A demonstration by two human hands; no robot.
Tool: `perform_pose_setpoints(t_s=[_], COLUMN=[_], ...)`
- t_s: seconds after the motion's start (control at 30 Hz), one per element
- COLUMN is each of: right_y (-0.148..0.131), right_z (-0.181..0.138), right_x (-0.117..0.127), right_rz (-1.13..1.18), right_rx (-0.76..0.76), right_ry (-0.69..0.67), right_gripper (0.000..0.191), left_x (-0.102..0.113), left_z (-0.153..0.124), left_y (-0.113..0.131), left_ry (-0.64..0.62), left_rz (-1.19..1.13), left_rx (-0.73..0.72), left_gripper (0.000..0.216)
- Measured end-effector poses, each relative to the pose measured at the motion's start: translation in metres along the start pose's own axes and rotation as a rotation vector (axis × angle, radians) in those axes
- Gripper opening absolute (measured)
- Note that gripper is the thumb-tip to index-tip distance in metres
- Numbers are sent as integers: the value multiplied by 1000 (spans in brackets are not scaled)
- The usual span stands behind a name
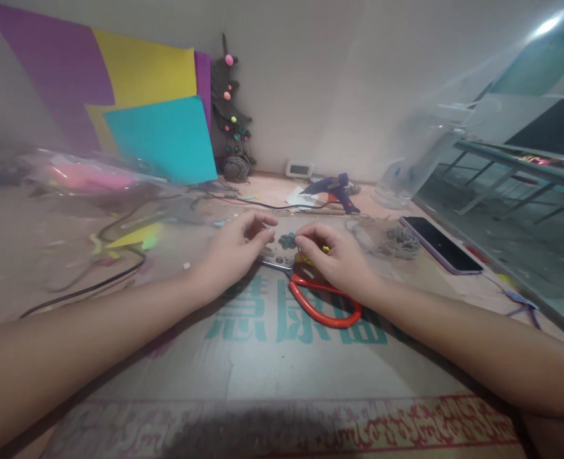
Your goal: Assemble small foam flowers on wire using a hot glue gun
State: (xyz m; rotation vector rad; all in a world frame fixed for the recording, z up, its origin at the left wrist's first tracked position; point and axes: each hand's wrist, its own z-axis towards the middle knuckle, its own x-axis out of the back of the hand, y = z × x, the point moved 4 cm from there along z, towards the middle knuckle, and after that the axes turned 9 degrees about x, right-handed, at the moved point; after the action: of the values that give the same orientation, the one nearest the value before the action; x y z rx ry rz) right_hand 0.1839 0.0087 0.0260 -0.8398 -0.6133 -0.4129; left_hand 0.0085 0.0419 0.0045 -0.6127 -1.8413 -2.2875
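Note:
Between thumb and forefinger, my right hand (336, 258) pinches a small teal, flower-like piece (287, 240). My left hand (243, 245) is just left of it, fingers curved, with a gap between thumb and forefinger and nothing visible in them. Beneath both hands lies a pair of scissors with red handles (317, 317), the blades pointing left and partly covered by my left hand. Something yellow (305, 260) shows under my right fingers. A few small round grey bits (280, 260) rest beside the scissors' pivot.
Printed cardboard (272, 376) covers the work surface. A blue glue gun (332, 189), a white digital display (299, 169) and a pompom-decorated ornament (234, 121) are at the back. Grey cord (400, 243) and a phone (439, 245) lie right. A black cable (95, 284) crosses the left; coloured sheets (162, 140) lean behind.

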Motion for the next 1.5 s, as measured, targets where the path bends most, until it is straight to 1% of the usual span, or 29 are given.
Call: perform_pose_setpoints(t_s=[0.17, 0.3, 0.47, 0.63, 0.87, 0.97, 1.17, 1.3, 1.4, 1.5], right_y=[-1, -1, -1, -2, -2, -1, -1, -1, -1, 0], right_z=[0, 0, 0, 0, 0, 0, 0, 0, 0, -1], right_x=[0, 0, 0, 1, 0, 0, 0, 0, 1, 0], right_rz=[-2, 1, 1, -3, 2, 5, 5, 50, 90, 78], right_rx=[-8, -11, -11, -11, -1, 9, 2, -7, -16, -41], right_ry=[-13, -13, -18, -18, -14, -5, -17, -12, 4, -8], right_gripper=[17, 16, 16, 16, 16, 16, 15, 16, 19, 18], left_x=[-1, -1, -2, -3, -4, -6, -6, -6, -4, -4], left_z=[-1, -2, 0, -4, -9, -10, -9, -9, -9, -9], left_y=[1, -1, 1, 6, 14, 16, 16, 15, 16, 17], left_ry=[-41, -30, 8, -32, -77, -101, -53, -74, -59, -47], left_rz=[-72, -50, -60, -78, 3, 70, 153, 148, 138, 141], left_rx=[15, 23, -37, -14, -7, -32, -89, -82, -66, -63], left_gripper=[23, 25, 24, 27, 25, 22, 15, 15, 17, 16])
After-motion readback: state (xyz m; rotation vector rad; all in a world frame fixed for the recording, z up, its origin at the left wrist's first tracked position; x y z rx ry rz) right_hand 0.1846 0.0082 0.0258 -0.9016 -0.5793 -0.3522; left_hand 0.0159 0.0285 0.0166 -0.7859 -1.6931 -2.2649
